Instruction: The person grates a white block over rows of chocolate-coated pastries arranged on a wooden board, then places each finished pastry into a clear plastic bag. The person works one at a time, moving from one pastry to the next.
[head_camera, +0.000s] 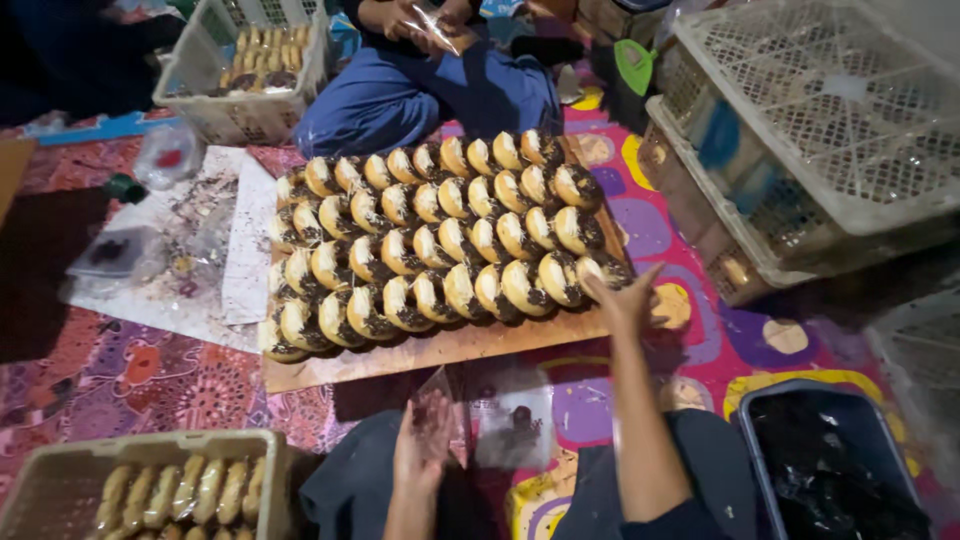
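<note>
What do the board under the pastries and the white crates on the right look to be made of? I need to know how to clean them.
The board looks like raw wood or plywood: flat, tan, matte, with visible grain and no coating. The white crates look like moulded plastic: an off-white lattice of regular holes with a dull sheen. The right hand rests at the board's right edge, touching a pastry.

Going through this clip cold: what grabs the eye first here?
The wooden board mid-floor, packed with rows of chocolate-sprinkled buns; the right hand reaches the bun at its right end. The left hand holds a clear plastic bag low at centre. Beyond the board, another person sits handling a wrapper, with white crates stacked right.
</note>
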